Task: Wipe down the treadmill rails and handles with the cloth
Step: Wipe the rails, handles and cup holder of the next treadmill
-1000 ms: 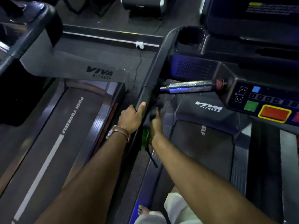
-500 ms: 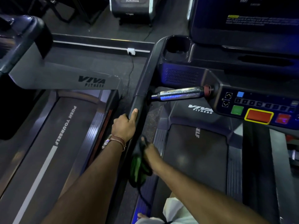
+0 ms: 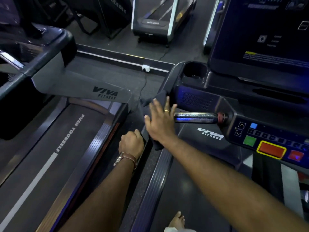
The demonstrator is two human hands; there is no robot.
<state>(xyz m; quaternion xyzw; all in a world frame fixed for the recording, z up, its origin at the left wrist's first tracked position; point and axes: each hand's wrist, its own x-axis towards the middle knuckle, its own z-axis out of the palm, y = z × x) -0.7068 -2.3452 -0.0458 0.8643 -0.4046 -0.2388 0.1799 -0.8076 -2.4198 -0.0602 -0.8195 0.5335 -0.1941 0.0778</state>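
The treadmill's dark left handrail (image 3: 167, 80) runs from the cup-holder corner down toward me. A dark cloth (image 3: 150, 101) lies draped over the rail. My right hand (image 3: 160, 123) presses flat on the cloth with its fingers spread, beside the chrome grip handle (image 3: 195, 117) that sticks out from the console. My left hand (image 3: 132, 143), with a watch and bracelet on the wrist, is closed around the rail's near end just below the cloth. The rail under both hands is hidden.
The console (image 3: 267, 136) with green and red buttons sits at right under a dark screen (image 3: 259, 39). A cup holder (image 3: 194, 71) is at the rail's top. A neighbouring treadmill (image 3: 66, 148) stands close on the left. My bare foot (image 3: 178, 220) is on the side strip below.
My right hand came up from beside the rail, where it held the bunched cloth, and now lies flat on it on top of the rail. The left hand keeps its grip.
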